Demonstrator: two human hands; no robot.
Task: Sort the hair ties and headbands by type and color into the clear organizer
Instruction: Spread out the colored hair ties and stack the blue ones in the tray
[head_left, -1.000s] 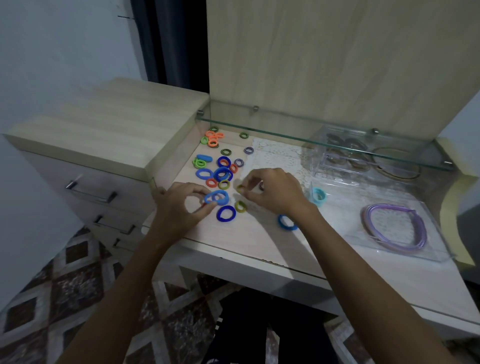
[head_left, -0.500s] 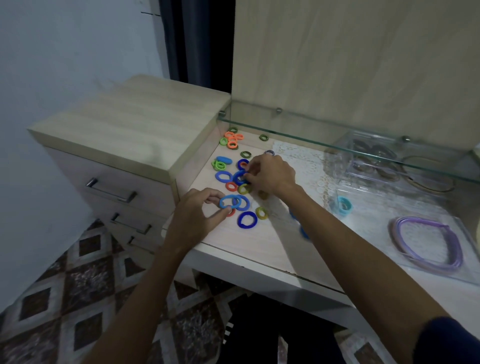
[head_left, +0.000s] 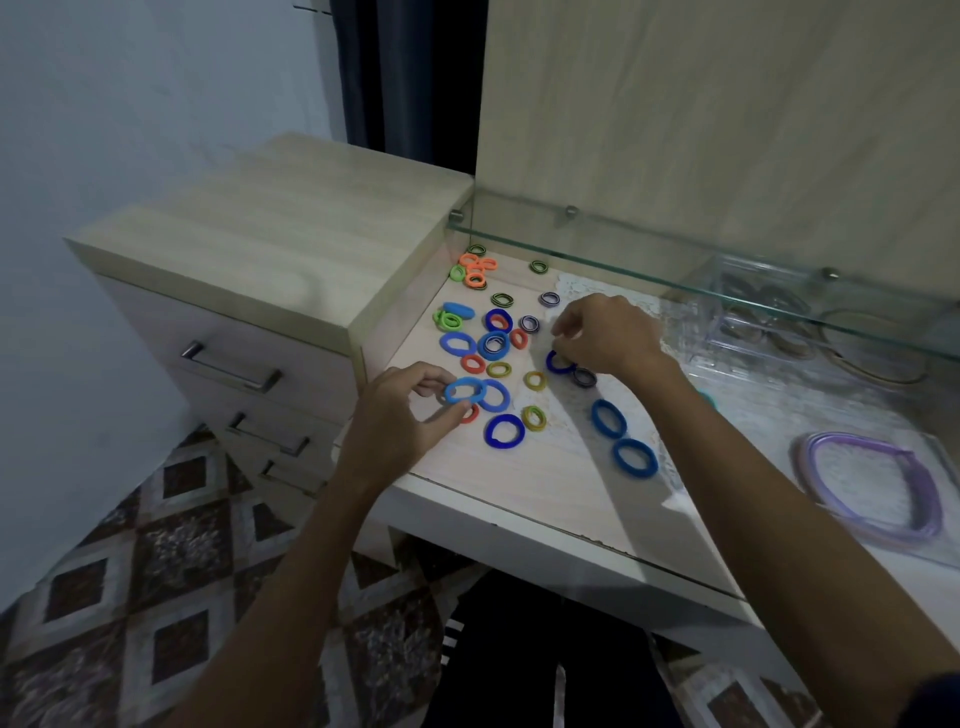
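Head view: left hand fingers pinch a light blue tie just above the bench. Right hand fingers curl onto a dark blue tie. Loose ties lie between; organizer far right, purple headband near right.

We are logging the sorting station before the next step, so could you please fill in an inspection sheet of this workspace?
Surface: wooden desk top under a glass shelf.
Job's things: loose hair ties scattered at left; purple headbands at right; clear organizer at back.
Clutter: nothing seen.
Grippers: left hand pinches a light blue hair tie; right hand has fingers curled at a dark blue hair tie.
Cables: nothing seen.
Surroundings: drawer unit, patterned floor.
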